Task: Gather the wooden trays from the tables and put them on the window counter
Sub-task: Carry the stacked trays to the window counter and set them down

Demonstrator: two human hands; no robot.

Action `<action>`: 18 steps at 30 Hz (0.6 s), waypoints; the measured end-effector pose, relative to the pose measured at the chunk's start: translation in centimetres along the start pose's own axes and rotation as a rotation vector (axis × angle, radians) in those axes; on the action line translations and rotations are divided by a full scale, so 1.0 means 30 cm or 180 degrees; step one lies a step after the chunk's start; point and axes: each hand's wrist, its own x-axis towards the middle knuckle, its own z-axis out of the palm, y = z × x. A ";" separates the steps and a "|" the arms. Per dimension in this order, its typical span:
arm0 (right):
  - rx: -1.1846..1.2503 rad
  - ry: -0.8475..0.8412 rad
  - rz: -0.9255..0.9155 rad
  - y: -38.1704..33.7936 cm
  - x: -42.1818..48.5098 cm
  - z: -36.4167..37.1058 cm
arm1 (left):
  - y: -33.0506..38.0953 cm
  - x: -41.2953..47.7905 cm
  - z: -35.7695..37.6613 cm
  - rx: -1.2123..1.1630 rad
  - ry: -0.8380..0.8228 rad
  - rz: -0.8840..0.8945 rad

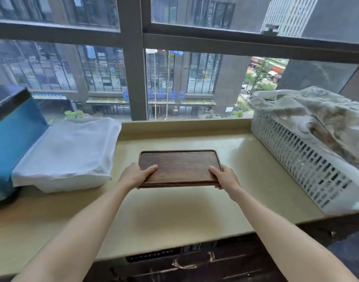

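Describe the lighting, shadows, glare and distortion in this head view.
Head view: soft daylight comes through the window behind the counter; the tray, in the grip of the left hand and right hand, casts a faint shadow just below it; a pale sheen lies on the counter near the basket; wide-angle bending curves the window bars and stretches the arms; edges look slightly soft.

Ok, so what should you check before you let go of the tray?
1. Both hands hold it: left hand and right hand grip the near corners of the wooden tray: ok.
2. Tray is over the counter, not past its edge: ok.
3. Landing spot is bare: ok.
4. Room on the left by the white cloth: ok.
5. Room on the right by the white basket: ok.
6. Tray already resting flat on the counter: cannot tell.
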 end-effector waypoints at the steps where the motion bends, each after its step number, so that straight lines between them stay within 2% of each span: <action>1: -0.0016 0.0011 0.0009 -0.011 0.047 0.005 | 0.013 0.051 0.003 0.0035 -0.0003 0.0023; 7: -0.0154 -0.0010 0.0102 -0.047 0.294 0.031 | 0.065 0.295 0.036 0.0324 -0.0046 -0.0067; 18: -0.0170 -0.0206 0.0235 -0.085 0.647 0.088 | 0.089 0.600 0.099 0.0324 0.0090 -0.0272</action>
